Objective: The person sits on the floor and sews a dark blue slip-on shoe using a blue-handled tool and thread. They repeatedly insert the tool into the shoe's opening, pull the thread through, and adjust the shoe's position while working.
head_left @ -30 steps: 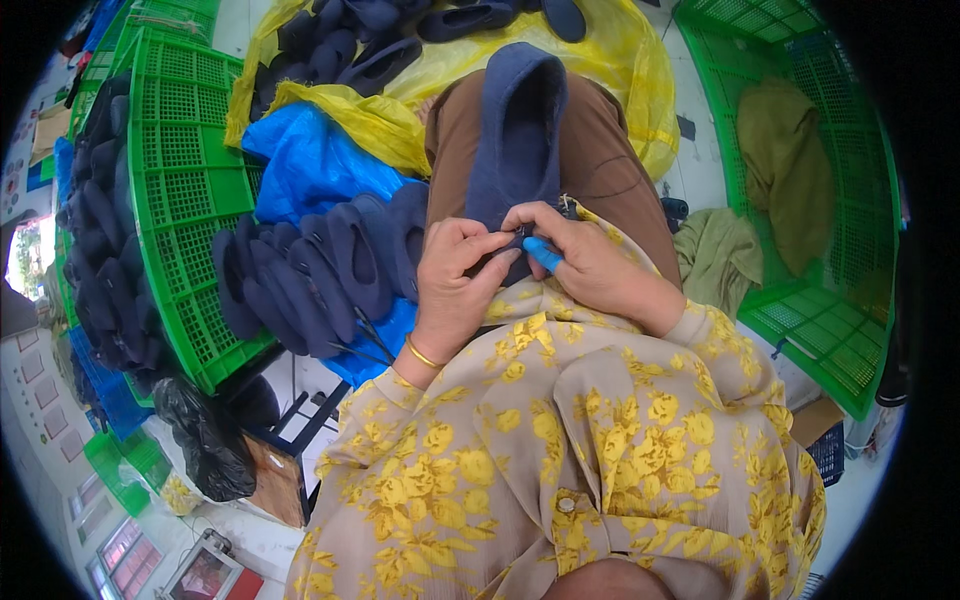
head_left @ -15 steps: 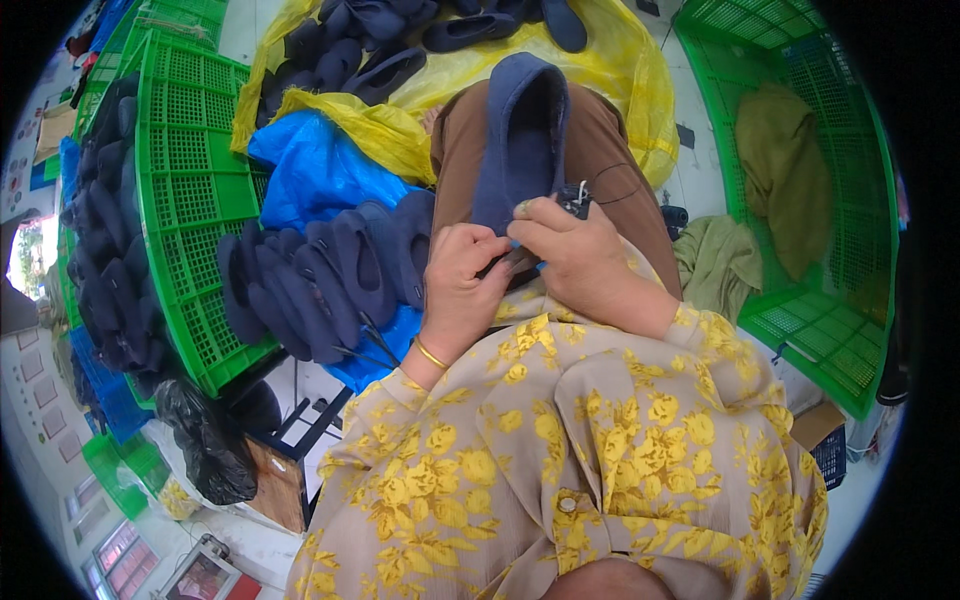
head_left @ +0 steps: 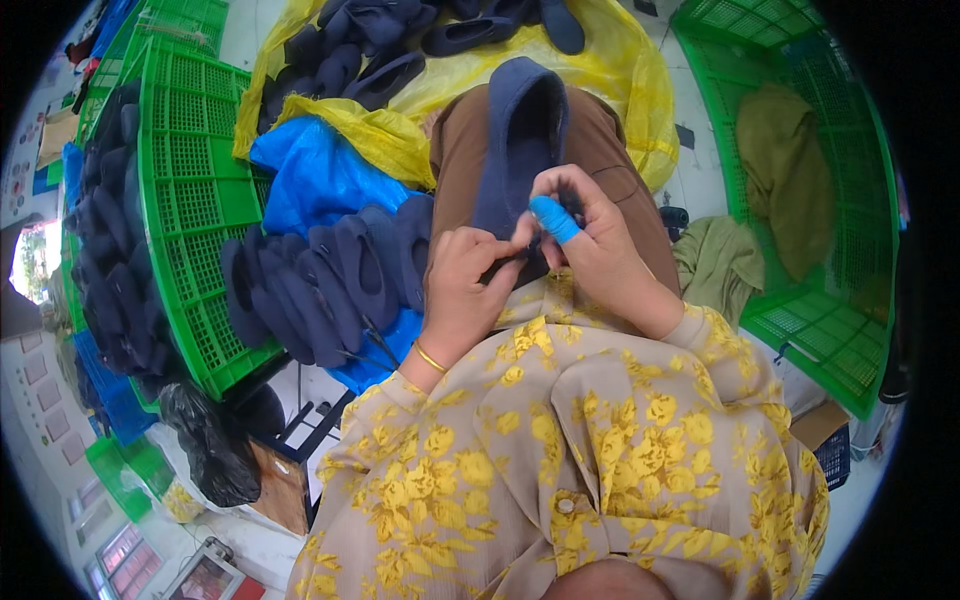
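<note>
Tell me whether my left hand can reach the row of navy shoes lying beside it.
Probably yes: the row of navy shoes lies just left of your left hand, nothing visibly between, though that hand seems to grip the lap shoe.

There are two hands (head_left: 466,285) (head_left: 622,262), one navy slip-on shoe (head_left: 501,185) on the lap (head_left: 600,145), one gold bangle (head_left: 429,358), one blue finger wrap (head_left: 556,219) and one black bag (head_left: 212,455) left.

At right, my remote view shows a green mesh plastic crate (head_left: 830,345) holding an olive cloth (head_left: 785,180), a crumpled pale-green cloth (head_left: 722,258) beside it; lower left, I see a shiny black plastic bag (head_left: 215,455).
</note>
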Available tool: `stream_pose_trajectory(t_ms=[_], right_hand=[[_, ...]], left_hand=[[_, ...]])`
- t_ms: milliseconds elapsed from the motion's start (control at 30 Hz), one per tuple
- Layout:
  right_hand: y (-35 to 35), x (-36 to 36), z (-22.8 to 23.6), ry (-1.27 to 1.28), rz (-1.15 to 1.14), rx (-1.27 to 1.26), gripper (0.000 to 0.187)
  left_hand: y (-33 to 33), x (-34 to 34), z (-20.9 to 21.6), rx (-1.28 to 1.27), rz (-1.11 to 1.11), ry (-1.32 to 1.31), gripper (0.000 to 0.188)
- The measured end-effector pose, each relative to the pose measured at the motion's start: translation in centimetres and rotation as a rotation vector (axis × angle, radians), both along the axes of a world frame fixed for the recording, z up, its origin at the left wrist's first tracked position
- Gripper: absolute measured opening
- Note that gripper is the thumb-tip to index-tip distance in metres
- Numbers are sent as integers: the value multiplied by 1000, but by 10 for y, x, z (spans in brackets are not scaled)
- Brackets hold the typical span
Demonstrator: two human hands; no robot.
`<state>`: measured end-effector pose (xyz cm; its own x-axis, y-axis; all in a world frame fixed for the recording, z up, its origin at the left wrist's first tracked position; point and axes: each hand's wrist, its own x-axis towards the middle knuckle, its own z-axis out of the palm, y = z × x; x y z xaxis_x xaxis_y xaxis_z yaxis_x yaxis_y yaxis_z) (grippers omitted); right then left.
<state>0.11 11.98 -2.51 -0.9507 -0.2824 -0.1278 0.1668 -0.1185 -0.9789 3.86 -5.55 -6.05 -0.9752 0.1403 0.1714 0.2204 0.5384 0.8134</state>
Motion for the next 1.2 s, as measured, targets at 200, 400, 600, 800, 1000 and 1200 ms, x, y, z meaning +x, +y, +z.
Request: stream_pose_trajectory(t_ms=[200,400,600,800,1000,1200], right_hand=[[15,9,22,-205,-38,-413,5],[28,16,5,-240,-94,-359,8],[38,21,-10,-279,-179,-315,9],[34,19,-15,-329,-199,-105,16],[32,23,-29,-301,-109,65,22],[28,14,-30,-270,-80,176,21]], left_hand=[[-2,-10,10,-8,-65,-27,13],[0,-20,44,142,-12,-190,9],[2,-32,158,220,-671,490,22],[28,-19,187,433,-607,485,19],[15,-42,111,-47,-321,1,19],[4,-64,53,-447,-471,95,33]])
